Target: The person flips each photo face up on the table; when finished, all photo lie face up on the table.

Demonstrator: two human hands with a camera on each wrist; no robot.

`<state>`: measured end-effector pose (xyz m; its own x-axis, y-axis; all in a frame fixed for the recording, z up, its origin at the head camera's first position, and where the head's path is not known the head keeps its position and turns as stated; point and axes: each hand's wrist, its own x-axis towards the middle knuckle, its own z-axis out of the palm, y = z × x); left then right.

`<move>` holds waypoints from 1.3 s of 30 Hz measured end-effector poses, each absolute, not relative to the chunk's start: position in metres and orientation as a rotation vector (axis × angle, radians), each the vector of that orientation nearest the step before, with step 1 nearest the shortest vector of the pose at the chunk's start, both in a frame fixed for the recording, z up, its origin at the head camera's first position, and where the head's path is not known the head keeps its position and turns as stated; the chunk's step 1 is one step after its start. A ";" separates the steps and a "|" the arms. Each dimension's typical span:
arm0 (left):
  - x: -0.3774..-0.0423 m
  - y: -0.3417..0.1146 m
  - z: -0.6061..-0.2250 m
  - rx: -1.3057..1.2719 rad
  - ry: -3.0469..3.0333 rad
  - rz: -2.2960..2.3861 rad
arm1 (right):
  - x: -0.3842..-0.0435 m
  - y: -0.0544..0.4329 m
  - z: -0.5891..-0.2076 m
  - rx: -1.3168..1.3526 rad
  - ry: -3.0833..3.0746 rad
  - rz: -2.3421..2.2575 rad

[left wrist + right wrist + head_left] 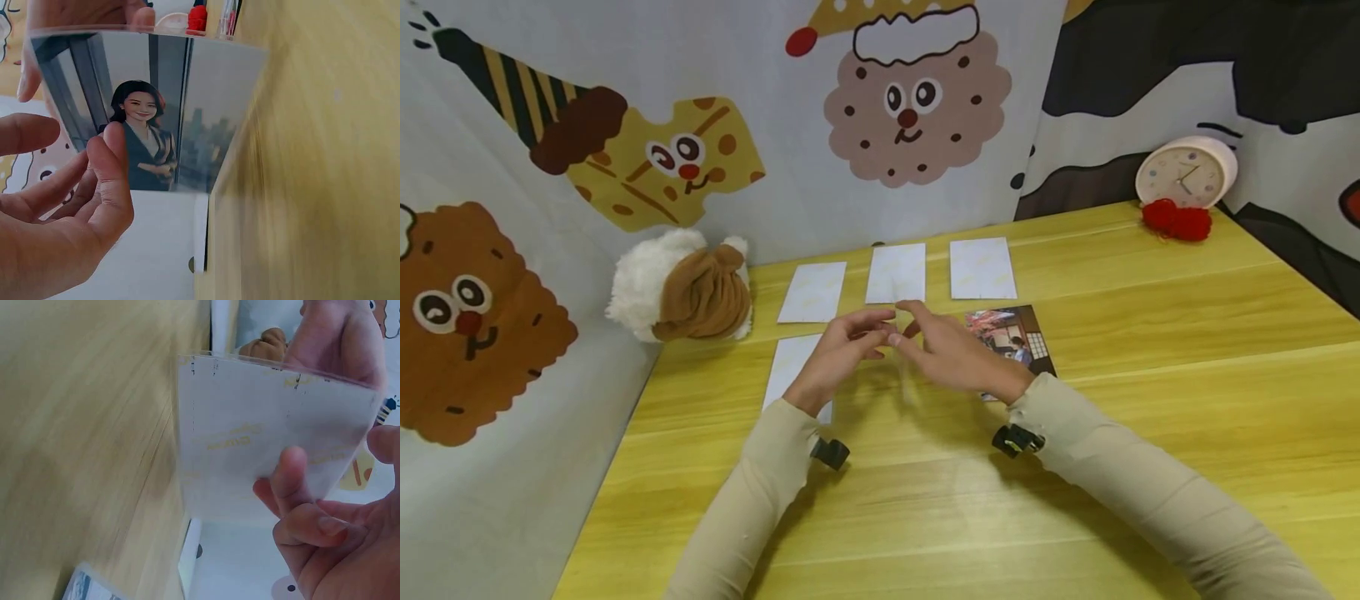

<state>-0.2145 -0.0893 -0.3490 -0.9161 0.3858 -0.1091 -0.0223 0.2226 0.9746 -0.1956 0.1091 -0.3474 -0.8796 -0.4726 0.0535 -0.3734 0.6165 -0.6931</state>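
A photo print (206, 112) with a clear border stands upright between my two hands, seen almost edge-on in the head view. In the left wrist view its picture side shows a person in a dark suit by a window. The right wrist view shows its white back (231, 406) with faint yellow lettering. My left hand (842, 350) holds it, with bent fingertips (109, 140) on the picture side. My right hand (951, 350) holds it from the other side, a bent fingertip (292, 462) against the back. Both hands are raised over the middle of the table.
Three white cards (812, 292) lie in a row on the wooden table (925, 517). Another white card (786, 367) is partly behind my left hand. A face-up photo (1037, 346) lies beyond my right wrist. Around them are a plush toy (700, 292), clock (1180, 171) and red yarn (1176, 221).
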 end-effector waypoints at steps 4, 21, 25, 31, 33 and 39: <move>-0.213 -0.087 -0.349 0.353 2.177 1.712 | -0.195 0.111 -0.348 -0.717 2.711 -1.191; -0.213 -0.090 -0.351 0.346 2.325 1.608 | -0.199 0.124 -0.353 -0.669 2.761 -1.334; -0.215 -0.098 -0.353 0.314 2.377 1.645 | -0.200 0.130 -0.353 -0.611 2.768 -1.351; -0.217 -0.107 -0.357 0.213 2.367 1.666 | -0.200 0.134 -0.353 -0.600 2.776 -1.438; -0.217 -0.107 -0.358 0.196 2.335 1.668 | -0.200 0.134 -0.352 -0.597 2.755 -1.494; -0.217 -0.106 -0.360 0.199 2.272 1.735 | -0.200 0.135 -0.349 -0.569 2.726 -1.585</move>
